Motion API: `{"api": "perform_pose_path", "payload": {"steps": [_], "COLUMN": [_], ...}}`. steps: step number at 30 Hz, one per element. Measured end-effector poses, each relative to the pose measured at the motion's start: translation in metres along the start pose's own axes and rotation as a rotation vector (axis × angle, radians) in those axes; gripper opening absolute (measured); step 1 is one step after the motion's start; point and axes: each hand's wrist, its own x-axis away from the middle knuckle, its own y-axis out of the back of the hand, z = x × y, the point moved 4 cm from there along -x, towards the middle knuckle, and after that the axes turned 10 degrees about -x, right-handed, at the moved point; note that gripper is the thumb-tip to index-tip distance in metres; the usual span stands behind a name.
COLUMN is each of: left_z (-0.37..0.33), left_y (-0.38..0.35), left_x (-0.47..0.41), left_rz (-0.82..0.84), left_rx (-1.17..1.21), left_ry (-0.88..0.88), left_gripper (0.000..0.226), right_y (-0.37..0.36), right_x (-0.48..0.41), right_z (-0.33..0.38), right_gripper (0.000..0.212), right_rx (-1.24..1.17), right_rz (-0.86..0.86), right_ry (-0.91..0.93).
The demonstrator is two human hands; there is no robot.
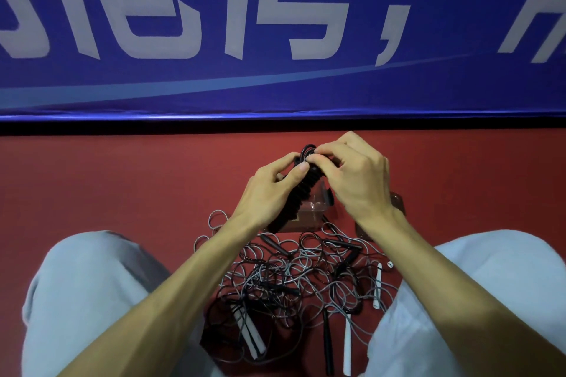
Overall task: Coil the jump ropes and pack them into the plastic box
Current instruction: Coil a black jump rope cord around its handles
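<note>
I hold a black jump rope [306,187], wound tightly round its handles into a bundle, above the floor. My left hand [272,190] grips the bundle from the left with its thumb on top. My right hand [349,174] pinches the rope's loops at the bundle's far end. Under my hands sits the clear plastic box [312,211], mostly hidden by them. A tangled pile of black and grey jump ropes [294,278] with black and white handles lies on the red floor between my knees.
I sit on a red floor [122,180] with my knees in grey trousers [92,300] on either side of the pile. A blue banner with white characters [275,40] covers the wall ahead. A dark object [398,202] lies right of the box.
</note>
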Motion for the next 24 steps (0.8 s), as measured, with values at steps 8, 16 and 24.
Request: {"api": "perform_pose_path", "payload": {"steps": [8, 16, 24], "left_z": [0.006, 0.007, 0.007], "left_y": [0.010, 0.008, 0.006], "left_x": [-0.003, -0.005, -0.006], "left_rz": [-0.040, -0.017, -0.033], "left_rx": [-0.019, -0.053, -0.123], "left_ry": [0.070, 0.048, -0.031], "left_gripper": [0.016, 0.029, 0.037], "right_y": [-0.010, -0.009, -0.006], "right_x": [-0.001, -0.002, 0.001], "right_z": [-0.010, -0.011, -0.008], "right_gripper": [0.014, 0.016, 0.003], "right_rx": [-0.106, -0.056, -0.011], "right_rz": [0.187, 0.269, 0.072], "right_ry": [-0.030, -0.067, -0.060]}}
